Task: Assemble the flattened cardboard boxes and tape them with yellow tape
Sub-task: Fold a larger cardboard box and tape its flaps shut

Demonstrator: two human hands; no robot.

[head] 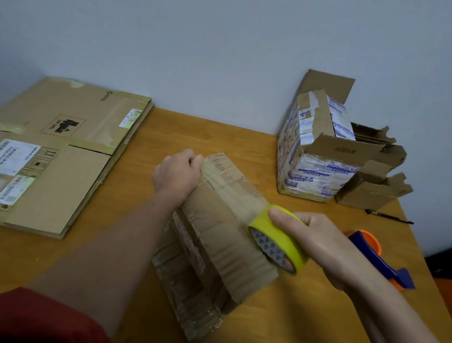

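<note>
A brown cardboard box [219, 244] stands assembled on the wooden table [112, 271], its top flaps folded down. My left hand [176, 175] grips the far end of the box top, fingers curled over its edge. My right hand [315, 240] holds a roll of yellow tape [279, 239] against the near right edge of the box top. A strip of tape runs along the seam from the roll toward my left hand.
Two flattened cardboard boxes [47, 151] lie stacked at the table's left. An open taped box [314, 153] and a smaller open brown box [372, 185] stand at the back right. A black pen [388, 217] and a blue and orange tape dispenser [378, 256] lie at the right edge.
</note>
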